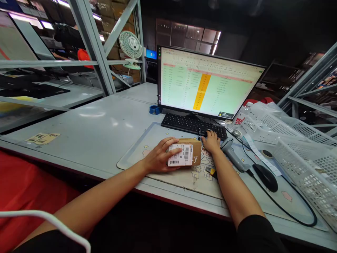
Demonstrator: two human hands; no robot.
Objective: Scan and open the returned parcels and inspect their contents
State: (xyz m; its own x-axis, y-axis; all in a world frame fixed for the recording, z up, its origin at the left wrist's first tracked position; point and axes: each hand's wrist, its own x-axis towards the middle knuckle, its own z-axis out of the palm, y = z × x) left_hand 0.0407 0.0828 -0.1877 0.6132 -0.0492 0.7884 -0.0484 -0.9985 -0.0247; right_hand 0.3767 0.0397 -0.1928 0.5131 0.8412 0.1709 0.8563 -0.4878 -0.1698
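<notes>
My left hand grips a small brown cardboard box by its left side, fingers wrapped over a white shipping label with barcodes. The box rests on or just above a patterned desk mat. My right hand lies on the right part of a black keyboard, its fingers stretched over the keys. A grey barcode scanner lies beside my right wrist. Behind the keyboard a monitor shows a spreadsheet with an orange column. A yellow-and-black tool, partly hidden, lies by my right forearm.
A black mouse, cables and a paper label strip lie to the right. White perforated baskets crowd the right edge. A blue tape roll sits left of the monitor. A fan hangs on the metal rack.
</notes>
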